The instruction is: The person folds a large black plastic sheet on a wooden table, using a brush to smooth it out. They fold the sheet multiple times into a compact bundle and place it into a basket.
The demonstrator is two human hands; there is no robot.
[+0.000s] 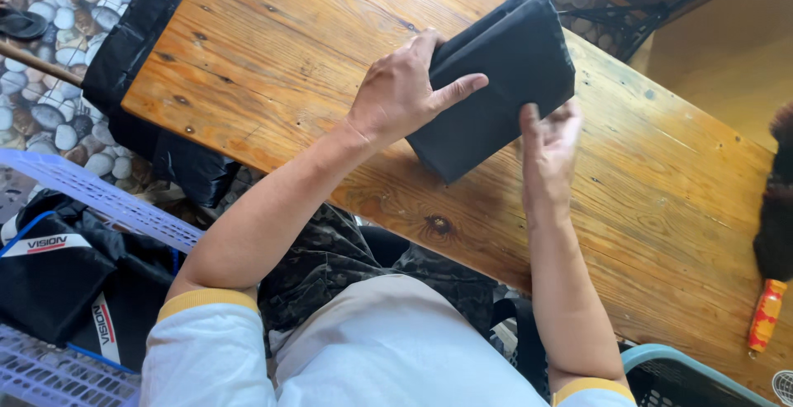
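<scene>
Our left hand (403,93) lies flat, fingers spread, pressing the folded black cloth (496,85) onto the wooden worktop (273,52). Our right hand (549,147), loosely open, touches the cloth's near edge. Black bags (132,52) hang at the worktop's left end.

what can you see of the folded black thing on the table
The folded black fabric looks matte, stacked in several flat layers into a rough rectangle. It lies tilted on the wooden table. The left hand presses flat on its left edge; the right hand touches its lower right corner.
</scene>
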